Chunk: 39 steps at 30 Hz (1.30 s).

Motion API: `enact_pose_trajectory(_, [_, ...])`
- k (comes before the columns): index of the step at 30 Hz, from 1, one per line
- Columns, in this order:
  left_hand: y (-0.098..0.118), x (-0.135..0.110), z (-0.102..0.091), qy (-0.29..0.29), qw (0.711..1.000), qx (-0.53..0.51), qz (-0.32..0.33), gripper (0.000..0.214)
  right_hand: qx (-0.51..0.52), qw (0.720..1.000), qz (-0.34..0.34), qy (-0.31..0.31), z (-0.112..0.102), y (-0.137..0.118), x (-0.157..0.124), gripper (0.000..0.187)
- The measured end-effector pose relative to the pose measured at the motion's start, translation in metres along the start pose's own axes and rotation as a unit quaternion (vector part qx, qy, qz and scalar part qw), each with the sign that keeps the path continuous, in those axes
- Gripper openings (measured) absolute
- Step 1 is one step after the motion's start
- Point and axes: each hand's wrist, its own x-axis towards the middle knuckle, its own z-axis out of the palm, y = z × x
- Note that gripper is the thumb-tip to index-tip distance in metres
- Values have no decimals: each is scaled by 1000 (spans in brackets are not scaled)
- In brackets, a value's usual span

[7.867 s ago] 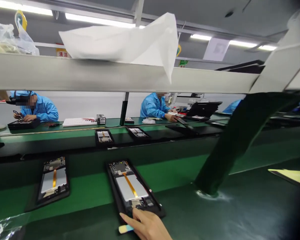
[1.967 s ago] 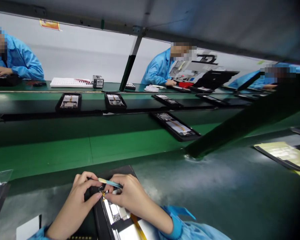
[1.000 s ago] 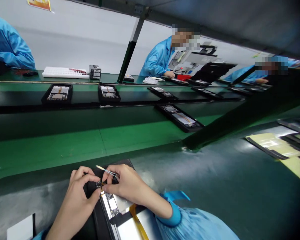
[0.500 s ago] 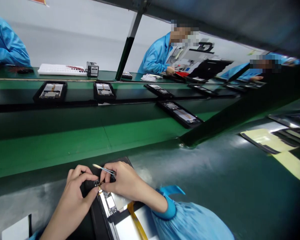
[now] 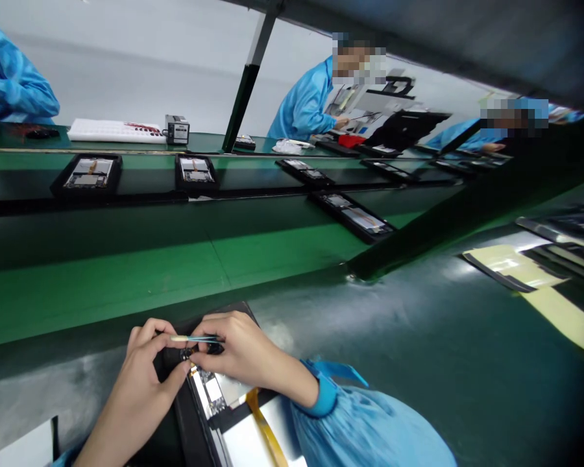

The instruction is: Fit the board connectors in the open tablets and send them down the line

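An opened tablet [image 5: 233,421] in a black tray lies on the bench in front of me, showing a silver battery and an orange flex cable [image 5: 260,434]. My left hand [image 5: 143,383] is curled at its top edge, fingertips pinching a small dark part [image 5: 187,353] at the upper corner. My right hand [image 5: 241,353] is closed round a thin blue and cream stick [image 5: 189,338], held level just above that corner, its fingertips meeting the left ones.
Green conveyor belts run across the middle, carrying several opened tablets in black trays [image 5: 353,219]. People in blue coats [image 5: 304,110] work at the far bench. A dark slanted post [image 5: 418,233] rises at right. Yellowish sheets [image 5: 506,266] lie at right, a white card [image 5: 24,447] at lower left.
The stick in my right hand has tipped from pointing up-left to lying level. Both hands stay pinched at the tablet's top corner. The belt's trays have drifted slightly left.
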Motion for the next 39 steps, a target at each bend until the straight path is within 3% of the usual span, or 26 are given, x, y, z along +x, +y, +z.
enact_pose_trajectory(4, [0,0,0,-3,1000,3,-1,13,-10,1000,1,-6,-1,0,0,3])
enact_pose_trajectory(12, [0,0,-5,-33,999,-12,-9,19,-35,997,72,-16,-3,-13,2,6])
enact_pose_trajectory(17, [-1,1,-4,-20,1000,-7,-8,19,-68,995,71,-31,-3,-15,4,6])
enact_pose_trajectory(23, [1,2,-6,-24,1000,3,1,17,-159,986,-13,-38,-4,-14,-3,4])
enact_pose_trajectory(29, [-1,2,-6,-36,999,-7,-10,13,-262,952,-139,-71,-9,-14,-7,7])
enact_pose_trajectory(33, [-3,2,-6,-30,1000,-10,0,15,-299,939,-159,-55,-10,-15,-8,8])
enact_pose_trajectory(39, [-2,2,-7,-36,999,-4,-5,14,-276,950,-139,-45,-8,-14,-7,7])
